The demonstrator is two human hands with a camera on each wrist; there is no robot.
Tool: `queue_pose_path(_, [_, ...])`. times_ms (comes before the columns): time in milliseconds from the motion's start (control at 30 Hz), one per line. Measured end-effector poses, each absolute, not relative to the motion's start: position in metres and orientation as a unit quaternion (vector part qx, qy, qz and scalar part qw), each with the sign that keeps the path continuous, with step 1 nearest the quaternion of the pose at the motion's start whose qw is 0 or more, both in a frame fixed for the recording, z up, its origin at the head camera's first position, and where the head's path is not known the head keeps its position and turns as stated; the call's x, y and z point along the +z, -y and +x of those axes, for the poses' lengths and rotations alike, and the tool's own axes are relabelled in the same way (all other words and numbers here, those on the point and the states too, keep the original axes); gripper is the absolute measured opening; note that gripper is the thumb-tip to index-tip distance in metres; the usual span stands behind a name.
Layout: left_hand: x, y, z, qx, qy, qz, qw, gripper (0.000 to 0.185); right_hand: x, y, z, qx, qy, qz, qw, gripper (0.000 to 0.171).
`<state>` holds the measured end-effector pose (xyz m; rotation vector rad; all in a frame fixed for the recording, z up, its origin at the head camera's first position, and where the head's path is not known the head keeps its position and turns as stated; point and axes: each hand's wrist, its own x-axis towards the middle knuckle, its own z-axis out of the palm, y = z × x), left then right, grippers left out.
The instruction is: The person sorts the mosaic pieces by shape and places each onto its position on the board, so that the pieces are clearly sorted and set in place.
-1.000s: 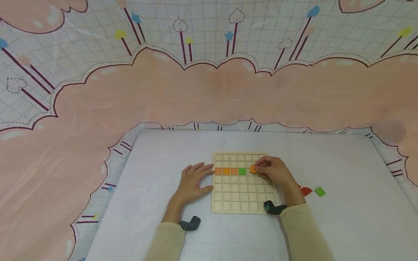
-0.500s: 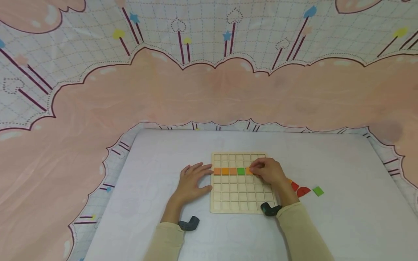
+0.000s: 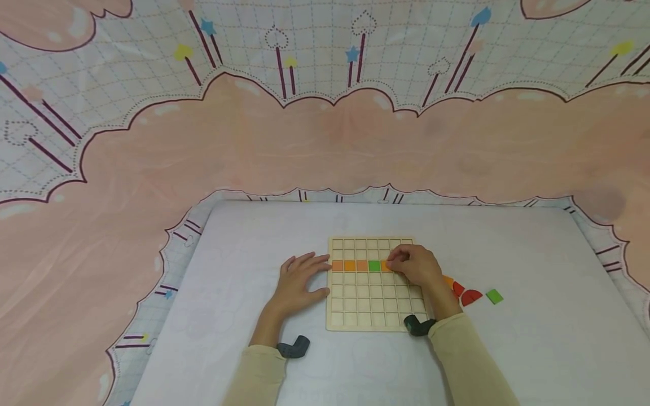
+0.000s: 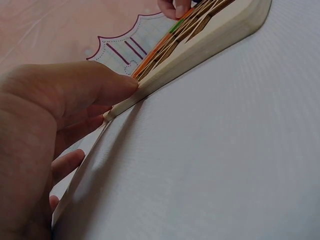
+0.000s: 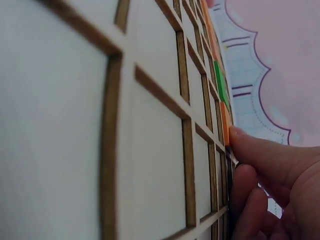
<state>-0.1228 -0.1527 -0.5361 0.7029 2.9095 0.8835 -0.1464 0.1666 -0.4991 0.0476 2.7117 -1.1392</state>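
Observation:
A wooden grid board (image 3: 377,313) lies flat on the white table. Its third row holds three orange tiles (image 3: 350,265), then a green tile (image 3: 374,265), then another orange tile (image 3: 385,266). My right hand (image 3: 406,265) is curled over that last orange tile, fingertips on it as it sits in its cell. In the right wrist view a fingertip (image 5: 260,150) touches the orange tile (image 5: 224,127) next to the green tile (image 5: 220,85). My left hand (image 3: 301,280) lies flat beside the board, its thumb (image 4: 107,85) against the board's left edge (image 4: 200,47).
Loose pieces lie on the table right of the board: an orange one (image 3: 448,280), two red ones (image 3: 469,297) and a green square (image 3: 494,296). A pink and grid-patterned cloth (image 3: 325,141) hangs behind the white table (image 3: 533,338).
My right hand has carried the orange tile left and down from above the board into the cell beside the green tile. The left hand has stayed put.

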Motion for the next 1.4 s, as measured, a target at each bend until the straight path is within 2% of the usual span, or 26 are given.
queue_pose_path(900, [-0.536,0.152,-0.122,0.287,-0.93,0.23,0.007,0.053,-0.496,-0.175,-0.141,-0.409,-0.903,0.016,0.13,0.02])
queue_pose_path(1200, [-0.535,0.152,-0.123,0.288,-0.93,0.228,0.008,0.053,-0.481,-0.2,-0.134,-0.458,-0.875,0.014,0.157,0.033])
queue_pose_path(1400, [-0.535,0.152,-0.123,0.287,-0.93,0.229,0.01,0.053,-0.47,-0.23,-0.129,-0.431,-0.89,0.026,0.143,0.031])
